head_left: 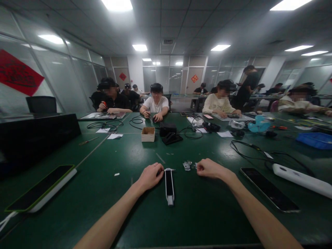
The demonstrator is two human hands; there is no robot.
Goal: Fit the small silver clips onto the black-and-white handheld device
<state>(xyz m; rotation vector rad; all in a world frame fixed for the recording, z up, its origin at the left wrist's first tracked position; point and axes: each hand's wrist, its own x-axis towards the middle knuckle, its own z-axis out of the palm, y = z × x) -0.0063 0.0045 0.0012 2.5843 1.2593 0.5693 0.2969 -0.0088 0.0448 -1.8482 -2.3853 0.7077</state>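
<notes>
A slim device with a white frame and a black face (169, 183) lies on the green table (145, 221), its pale end towards me. At its far end is my left hand (151, 177), fingers curled in and a ring on one of them. A thin, light rod-like piece (171, 169) sticks out across the device's far end; whether the left fingers hold it is hidden. My right hand (209, 168) is closed in a pinch, with a small shiny metal piece (196, 166) at its fingertips. Just left of it lie several small metal parts (186, 166).
A black phone (268, 188) and a white power bank (301, 178) lie at right. At left a green-edged phone (41, 186) rests on a white block. Ahead stand a small open box (148, 135) and a black case (168, 129). Several people sit across the table.
</notes>
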